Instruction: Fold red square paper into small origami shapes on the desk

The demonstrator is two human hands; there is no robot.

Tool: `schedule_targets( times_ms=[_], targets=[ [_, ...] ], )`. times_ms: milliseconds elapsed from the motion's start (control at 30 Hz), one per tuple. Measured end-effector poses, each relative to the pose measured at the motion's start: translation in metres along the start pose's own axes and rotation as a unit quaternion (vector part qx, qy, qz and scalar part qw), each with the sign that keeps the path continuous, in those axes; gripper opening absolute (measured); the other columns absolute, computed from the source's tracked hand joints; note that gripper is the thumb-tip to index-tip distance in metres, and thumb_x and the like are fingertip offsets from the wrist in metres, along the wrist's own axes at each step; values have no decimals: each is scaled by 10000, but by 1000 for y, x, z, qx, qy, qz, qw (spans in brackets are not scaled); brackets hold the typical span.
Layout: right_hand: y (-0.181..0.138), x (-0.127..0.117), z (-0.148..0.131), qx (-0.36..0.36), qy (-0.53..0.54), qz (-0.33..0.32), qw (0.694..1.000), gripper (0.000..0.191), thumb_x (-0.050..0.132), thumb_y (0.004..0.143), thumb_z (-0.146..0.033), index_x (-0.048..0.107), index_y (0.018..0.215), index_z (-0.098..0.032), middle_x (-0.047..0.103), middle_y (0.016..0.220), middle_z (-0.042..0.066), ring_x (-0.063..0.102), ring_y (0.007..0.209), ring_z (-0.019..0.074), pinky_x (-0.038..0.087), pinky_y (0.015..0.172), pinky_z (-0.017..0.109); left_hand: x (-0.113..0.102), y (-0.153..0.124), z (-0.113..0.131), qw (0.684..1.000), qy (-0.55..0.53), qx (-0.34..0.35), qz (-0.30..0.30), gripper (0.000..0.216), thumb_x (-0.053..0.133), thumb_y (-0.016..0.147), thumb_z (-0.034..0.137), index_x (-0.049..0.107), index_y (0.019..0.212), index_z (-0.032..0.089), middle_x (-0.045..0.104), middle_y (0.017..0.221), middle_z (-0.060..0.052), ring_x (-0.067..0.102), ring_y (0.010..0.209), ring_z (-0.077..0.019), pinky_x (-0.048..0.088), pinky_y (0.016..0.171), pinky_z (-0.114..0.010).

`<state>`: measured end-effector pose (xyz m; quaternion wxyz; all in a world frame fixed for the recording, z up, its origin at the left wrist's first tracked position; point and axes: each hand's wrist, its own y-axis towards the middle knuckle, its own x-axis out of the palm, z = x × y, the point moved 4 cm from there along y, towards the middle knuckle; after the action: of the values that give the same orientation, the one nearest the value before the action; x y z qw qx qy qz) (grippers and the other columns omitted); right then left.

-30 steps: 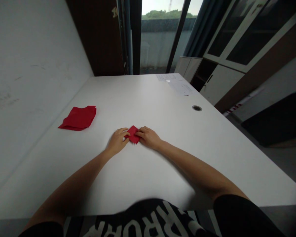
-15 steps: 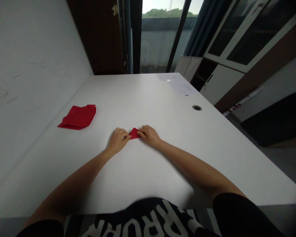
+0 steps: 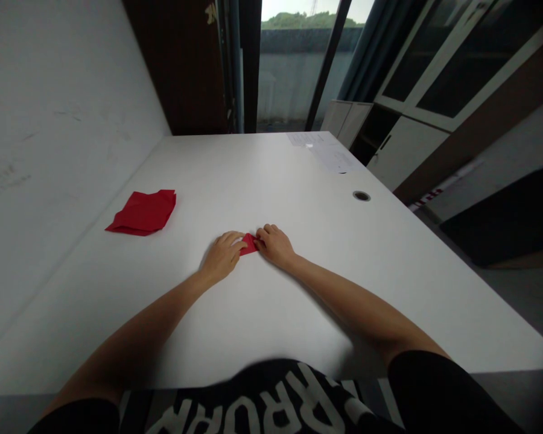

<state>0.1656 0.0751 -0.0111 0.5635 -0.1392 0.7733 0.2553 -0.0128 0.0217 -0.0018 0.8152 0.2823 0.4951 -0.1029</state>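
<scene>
A small folded piece of red paper [image 3: 248, 245] lies on the white table between my two hands. My left hand [image 3: 224, 254] has its thumb and fingertips on the paper's left side, pressing it at the table. At the paper's right side, my right hand [image 3: 274, 244] pinches the edge between thumb and curled fingers. A crease or raised fold shows near the paper's top right. Fingers cover both ends of it. Farther left, a larger red sheet [image 3: 143, 212], loosely folded, rests apart from both hands.
The white table [image 3: 262, 175] runs up to a wall [image 3: 72, 90] on the left. Printed sheets [image 3: 328, 154] lie at the far right corner, near a round cable hole [image 3: 361, 196]. White cabinets [image 3: 407, 150] stand beyond the right edge.
My left hand has shifted slightly right and its fingers now reach farther over the small red paper. A fold shows on the paper near my right fingertips. The larger red sheet is unmoved.
</scene>
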Motion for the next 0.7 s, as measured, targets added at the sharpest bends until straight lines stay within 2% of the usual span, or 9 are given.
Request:
schedule_targets(
  times_ms=[67,200,300,400,500,700],
  targets=[
    [1,0,1,-4,14,-9,1000,152,582,979,-301,660,1063,-202,648,1033,110,555,981,250,415,821,338,4,0,2,999,-2,25,-22,391,502,926,110,648,1245,283,595,1411,-43,466,1356,-261,344,1134,-472],
    [-1,-4,2,27,21,-16,999,190,560,994,-336,662,1087,-206,660,1060,114,575,1005,250,416,808,330,7,-1,-5,999,-8,21,-44,416,578,935,233,593,1345,303,631,1379,-51,549,1271,-268,388,1097,-465],
    [-5,-10,1,65,-6,-37,997,237,518,1009,-386,649,1087,-205,674,1065,118,602,1007,255,416,765,322,5,-1,-9,999,20,6,-46,434,588,938,266,567,1372,269,644,1351,-77,565,1235,-279,415,1062,-458],
    [-7,-15,-3,86,-33,-72,993,299,465,1022,-445,628,1100,-208,694,1059,106,634,979,250,419,741,309,4,1,-8,996,66,2,-68,518,547,964,259,453,1473,224,640,1341,-101,572,1195,-272,435,1032,-435],
    [-8,-17,-6,101,-49,-98,989,379,417,1024,-524,599,1147,-215,710,1066,98,658,957,248,423,736,304,5,2,-4,989,114,10,-90,529,475,991,212,393,1513,230,652,1286,-93,583,1123,-251,445,1008,-407],
    [-7,-14,-5,114,-38,-113,986,399,408,1020,-547,576,1185,-225,732,1078,102,679,922,237,401,705,290,7,3,-4,984,154,9,-85,578,380,1010,158,293,1573,251,667,1139,-86,576,1012,-239,453,943,-370]
  ],
)
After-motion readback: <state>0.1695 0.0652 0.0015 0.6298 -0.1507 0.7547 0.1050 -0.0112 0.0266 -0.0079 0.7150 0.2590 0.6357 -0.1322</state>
